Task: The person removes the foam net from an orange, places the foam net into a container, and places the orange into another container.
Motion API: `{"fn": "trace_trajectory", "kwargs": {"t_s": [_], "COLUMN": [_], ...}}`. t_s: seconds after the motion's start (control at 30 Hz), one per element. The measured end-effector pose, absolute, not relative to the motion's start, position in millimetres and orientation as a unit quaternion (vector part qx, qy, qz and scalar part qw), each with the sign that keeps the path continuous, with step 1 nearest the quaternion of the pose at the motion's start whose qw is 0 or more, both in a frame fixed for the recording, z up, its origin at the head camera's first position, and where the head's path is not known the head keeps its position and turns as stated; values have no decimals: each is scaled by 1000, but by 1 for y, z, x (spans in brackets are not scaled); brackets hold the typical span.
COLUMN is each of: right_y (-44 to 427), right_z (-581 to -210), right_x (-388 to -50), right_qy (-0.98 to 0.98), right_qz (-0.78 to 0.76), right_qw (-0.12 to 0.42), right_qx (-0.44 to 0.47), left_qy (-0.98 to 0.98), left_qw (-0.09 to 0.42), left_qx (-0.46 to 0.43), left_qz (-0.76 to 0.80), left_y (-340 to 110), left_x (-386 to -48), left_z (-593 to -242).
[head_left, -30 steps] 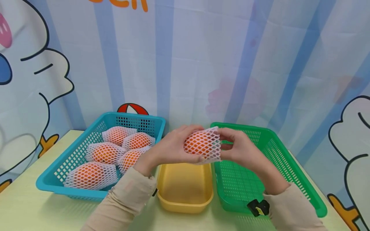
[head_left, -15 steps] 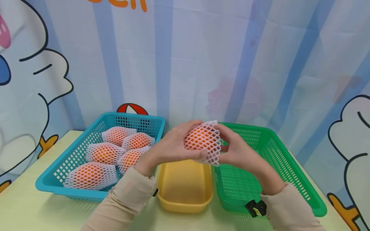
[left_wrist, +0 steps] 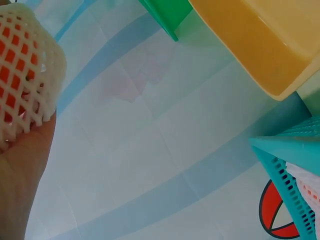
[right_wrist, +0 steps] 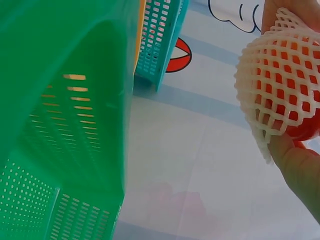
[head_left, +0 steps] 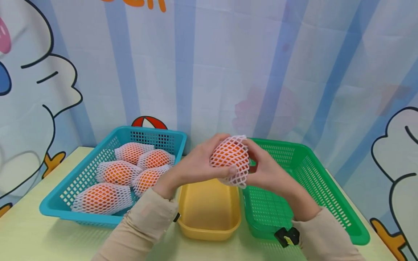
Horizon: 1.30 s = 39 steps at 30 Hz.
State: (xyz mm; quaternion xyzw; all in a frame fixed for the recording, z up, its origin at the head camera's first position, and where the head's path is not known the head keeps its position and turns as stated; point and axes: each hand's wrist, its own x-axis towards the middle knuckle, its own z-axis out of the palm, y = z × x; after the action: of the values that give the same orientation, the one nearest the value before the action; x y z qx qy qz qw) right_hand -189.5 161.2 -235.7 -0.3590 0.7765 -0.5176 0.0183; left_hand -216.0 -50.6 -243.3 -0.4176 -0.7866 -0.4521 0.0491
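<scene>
A round orange-red fruit (head_left: 228, 154) in a white foam net (head_left: 241, 177) is held up above the yellow tub in the head view. My left hand (head_left: 196, 165) grips it from the left, thumb along the front. From the right, my right hand (head_left: 269, 175) pinches the net's edge between thumb and fingers. In the right wrist view the net (right_wrist: 265, 75) covers much of the fruit, with bare red skin showing near the thumb. The left wrist view catches the netted fruit (left_wrist: 17, 65) at its left edge; most of the left fingers are hidden.
At left, a blue basket (head_left: 73, 214) holds several netted fruits (head_left: 101, 198). The yellow tub (head_left: 209, 233) stands in the middle, with a green basket (head_left: 326, 194) to its right. All rest on a pale yellow table (head_left: 23, 232) before a striped cloth backdrop (head_left: 215, 72).
The right hand has shifted slightly left and closer to the fruit. The net, earlier stretched out to the right past the fruit, now lies tighter around its right side.
</scene>
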Motion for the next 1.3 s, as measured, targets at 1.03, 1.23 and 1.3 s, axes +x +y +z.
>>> {"fn": "trace_trajectory", "kwargs": {"t_s": [1.03, 1.23, 1.3], "right_y": [174, 180, 182], "right_z": [-237, -238, -238], "right_x": [-192, -194, -195], "right_qy": [746, 732, 729], "right_qz": [-574, -594, -598], "right_qw": [40, 44, 45], "right_qx": [-336, -331, -329], "left_qy": [-778, -778, -775], "left_qw": [44, 87, 93], "left_qx": [-431, -414, -413], "left_qz": [-455, -465, -468], "left_y": [-71, -71, -71], "left_x": [-216, -216, -216], "left_z": [-234, -234, -233]}}
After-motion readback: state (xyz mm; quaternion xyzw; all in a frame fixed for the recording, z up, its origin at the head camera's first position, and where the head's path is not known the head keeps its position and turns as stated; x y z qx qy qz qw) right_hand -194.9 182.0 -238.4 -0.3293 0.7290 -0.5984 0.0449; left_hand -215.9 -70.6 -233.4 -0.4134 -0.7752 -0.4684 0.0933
